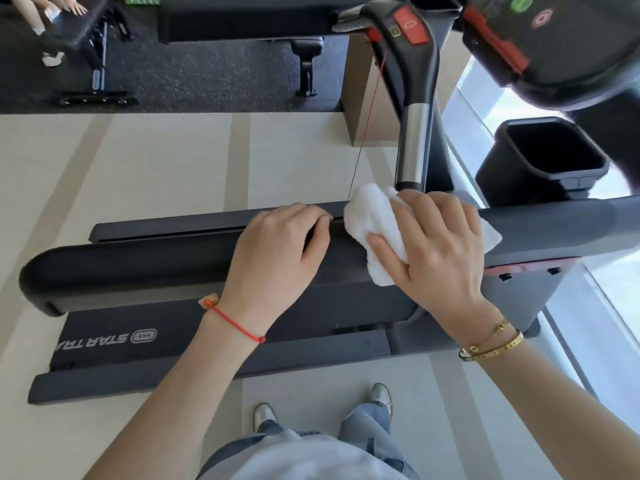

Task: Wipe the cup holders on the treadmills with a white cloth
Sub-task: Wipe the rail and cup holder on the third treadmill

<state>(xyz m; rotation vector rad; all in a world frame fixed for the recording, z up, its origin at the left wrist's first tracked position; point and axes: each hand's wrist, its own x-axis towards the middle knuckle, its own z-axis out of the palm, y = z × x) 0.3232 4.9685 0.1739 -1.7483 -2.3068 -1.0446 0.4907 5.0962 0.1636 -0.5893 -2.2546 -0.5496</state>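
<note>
- The right hand (436,251) presses a bunched white cloth (375,230) against the dark side rail (173,268) of the treadmill; its fingers (388,247) are spread over the cloth and pin it to the rail, with folds of it sticking out past the fingertips.
- The left hand (277,258) rests just beside the cloth on the same rail, empty, its fingers (311,220) curled together over the far edge.
- The cup holder (550,154), an open dark square well, sits beyond and to the right of the right-hand fingers, near but not touched; a second one (434,5) shows at the top of the view.
- Judged from this, the wipe is on the rail, not yet in a holder. To do the step well, gather the cloth tighter, lift it over the holder's rim, and sweep the inner walls and bottom.
- The upright handle post (414,140) stands just ahead of the cloth, so the path to the holder likely bends right of it.
- Left of the fingers the rail runs long and clear.
</note>
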